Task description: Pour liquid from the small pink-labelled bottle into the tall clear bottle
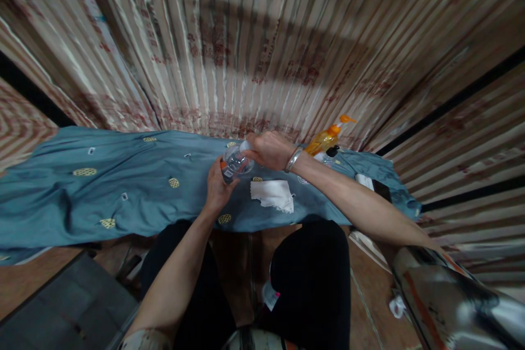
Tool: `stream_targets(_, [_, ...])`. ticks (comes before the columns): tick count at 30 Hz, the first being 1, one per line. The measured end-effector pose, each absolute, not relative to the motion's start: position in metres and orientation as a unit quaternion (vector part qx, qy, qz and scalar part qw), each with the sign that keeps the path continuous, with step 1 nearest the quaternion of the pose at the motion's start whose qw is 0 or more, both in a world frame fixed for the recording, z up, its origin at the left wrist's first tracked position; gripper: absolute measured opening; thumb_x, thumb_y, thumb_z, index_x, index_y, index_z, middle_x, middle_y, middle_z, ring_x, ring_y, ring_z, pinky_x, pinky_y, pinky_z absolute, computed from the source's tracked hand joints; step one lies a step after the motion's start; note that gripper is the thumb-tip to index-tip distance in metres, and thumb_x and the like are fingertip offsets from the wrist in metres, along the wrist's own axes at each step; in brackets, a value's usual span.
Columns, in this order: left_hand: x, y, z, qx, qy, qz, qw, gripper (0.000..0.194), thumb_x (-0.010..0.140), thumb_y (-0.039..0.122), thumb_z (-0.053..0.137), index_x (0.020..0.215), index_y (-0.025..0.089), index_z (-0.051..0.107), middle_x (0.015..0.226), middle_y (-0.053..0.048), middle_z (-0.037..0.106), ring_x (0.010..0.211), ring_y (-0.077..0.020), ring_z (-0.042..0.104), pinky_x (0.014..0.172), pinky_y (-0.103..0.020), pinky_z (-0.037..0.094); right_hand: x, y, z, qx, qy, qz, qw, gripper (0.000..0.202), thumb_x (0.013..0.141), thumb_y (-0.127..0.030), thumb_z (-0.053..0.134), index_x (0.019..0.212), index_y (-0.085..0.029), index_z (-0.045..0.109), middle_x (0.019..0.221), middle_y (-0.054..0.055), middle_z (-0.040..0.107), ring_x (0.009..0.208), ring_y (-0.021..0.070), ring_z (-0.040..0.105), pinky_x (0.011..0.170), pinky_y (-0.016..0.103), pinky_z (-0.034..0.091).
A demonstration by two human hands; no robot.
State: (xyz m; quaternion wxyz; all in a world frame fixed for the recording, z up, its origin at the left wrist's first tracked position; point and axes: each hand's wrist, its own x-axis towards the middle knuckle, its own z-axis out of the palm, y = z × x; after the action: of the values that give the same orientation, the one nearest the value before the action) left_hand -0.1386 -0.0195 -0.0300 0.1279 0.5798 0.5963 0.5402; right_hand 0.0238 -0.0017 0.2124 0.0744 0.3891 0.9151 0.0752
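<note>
A clear plastic bottle (240,163) with a dark and orange label is tilted above the blue cloth. My left hand (219,184) wraps round its labelled side. The fingers of my right hand (268,150) are closed on a whitish cap (246,146) at the bottle's upper end; whether the cap is on or off the bottle I cannot tell. Just below the right wrist, a white cloth scrap (273,196) with a frayed edge lies flat. Beyond my right forearm stands a pump bottle (324,140) of amber liquid with an orange top, partly hidden by the arm.
A blue patterned cloth (143,197) covers the long, narrow table. Near the amber bottle is a clear item with a black top (332,151). A black and white object (381,190) lies at the right end. Pleated curtains (246,38) hang close behind; a grey box (68,306) sits lower left.
</note>
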Motion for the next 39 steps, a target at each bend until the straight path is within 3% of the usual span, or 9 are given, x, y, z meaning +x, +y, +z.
stream_targets(5, [-0.139, -0.02, -0.028, 0.573, 0.599, 0.543, 0.133, 0.091, 0.068, 0.02, 0.088, 0.149, 0.018, 0.046, 0.143, -0.019, 0.065, 0.135, -0.0384, 0.061, 0.119, -0.058, 0.043, 0.026, 0.003, 0.208, 0.402, 0.914, 0.038, 0.032, 0.043, 0.109, -0.044, 0.052, 0.127, -0.005, 0.063, 0.112, 0.024, 0.079, 0.112, 0.0338, 0.075, 0.087, 0.035, 0.05])
stream_targets(8, [-0.14, -0.02, -0.027, 0.565, 0.603, 0.546, 0.137, 0.092, 0.068, 0.02, 0.088, 0.15, 0.018, 0.046, 0.144, -0.021, 0.064, 0.137, -0.0391, 0.06, 0.12, -0.058, 0.043, 0.037, 0.008, 0.193, 0.421, 0.904, -0.049, -0.052, 0.049, 0.109, -0.041, 0.055, 0.144, -0.008, 0.054, 0.107, 0.014, 0.081, 0.105, 0.0274, 0.076, 0.086, 0.031, 0.05])
stream_targets(11, [-0.141, -0.021, -0.027, 0.554, 0.609, 0.549, 0.142, 0.095, 0.067, 0.022, 0.089, 0.151, 0.019, 0.045, 0.147, -0.02, 0.062, 0.139, -0.039, 0.059, 0.119, -0.057, 0.044, 0.056, 0.006, 0.154, 0.461, 0.863, -0.143, -0.151, 0.056, 0.11, -0.036, 0.049, 0.159, -0.01, 0.037, 0.101, 0.007, 0.081, 0.093, 0.0211, 0.077, 0.085, 0.03, 0.052])
stream_targets(13, [-0.143, -0.022, -0.026, 0.547, 0.614, 0.55, 0.147, 0.096, 0.066, 0.023, 0.09, 0.151, 0.02, 0.045, 0.148, -0.02, 0.062, 0.139, -0.0387, 0.059, 0.119, -0.056, 0.045, 0.07, -0.004, 0.116, 0.514, 0.828, -0.158, -0.162, 0.053, 0.111, -0.034, 0.044, 0.159, -0.012, 0.039, 0.116, 0.012, 0.08, 0.101, 0.0226, 0.076, 0.091, 0.034, 0.054])
stream_targets(17, [-0.143, -0.023, -0.023, 0.536, 0.625, 0.546, 0.158, 0.095, 0.066, 0.025, 0.089, 0.15, 0.019, 0.045, 0.147, -0.02, 0.063, 0.14, -0.0386, 0.059, 0.118, -0.056, 0.046, 0.086, -0.039, 0.034, 0.632, 0.767, -0.111, -0.004, 0.072, 0.103, -0.051, 0.057, 0.164, -0.017, 0.039, 0.169, 0.025, 0.04, 0.157, 0.038, 0.038, 0.116, 0.054, 0.043])
stream_targets(21, [-0.142, -0.024, -0.02, 0.529, 0.63, 0.544, 0.168, 0.095, 0.066, 0.026, 0.09, 0.149, 0.017, 0.046, 0.145, -0.02, 0.064, 0.139, -0.0383, 0.059, 0.118, -0.055, 0.046, 0.088, -0.056, -0.01, 0.661, 0.74, -0.102, 0.078, 0.076, 0.105, -0.058, 0.048, 0.169, -0.023, 0.027, 0.178, 0.021, 0.021, 0.164, 0.0396, 0.019, 0.123, 0.065, 0.028])
stream_targets(27, [-0.137, -0.027, -0.013, 0.515, 0.628, 0.555, 0.182, 0.094, 0.065, 0.03, 0.091, 0.147, 0.022, 0.048, 0.143, -0.018, 0.066, 0.135, -0.0388, 0.063, 0.114, -0.057, 0.05, 0.077, -0.041, -0.012, 0.658, 0.748, -0.078, 0.021, 0.054, 0.107, -0.02, 0.037, 0.16, -0.019, 0.047, 0.17, 0.018, 0.041, 0.16, 0.0327, 0.034, 0.122, 0.05, 0.035])
stream_targets(34, [-0.135, -0.028, -0.011, 0.506, 0.628, 0.553, 0.209, 0.088, 0.063, 0.034, 0.092, 0.141, 0.021, 0.052, 0.129, -0.015, 0.073, 0.117, -0.0363, 0.072, 0.1, -0.051, 0.058, 0.054, -0.055, -0.016, 0.585, 0.789, -0.156, -0.103, 0.048, 0.1, -0.013, 0.05, 0.146, -0.017, 0.062, 0.155, 0.017, 0.06, 0.151, 0.0296, 0.046, 0.121, 0.047, 0.039])
stream_targets(39, [-0.132, -0.027, -0.015, 0.51, 0.622, 0.546, 0.235, 0.09, 0.062, 0.033, 0.092, 0.142, 0.021, 0.051, 0.129, -0.015, 0.074, 0.116, -0.0364, 0.073, 0.1, -0.053, 0.058, 0.061, -0.048, 0.004, 0.6, 0.7, -0.276, -0.272, 0.042, 0.106, -0.024, 0.034, 0.125, -0.012, 0.07, 0.111, 0.015, 0.079, 0.104, 0.0259, 0.073, 0.092, 0.038, 0.057])
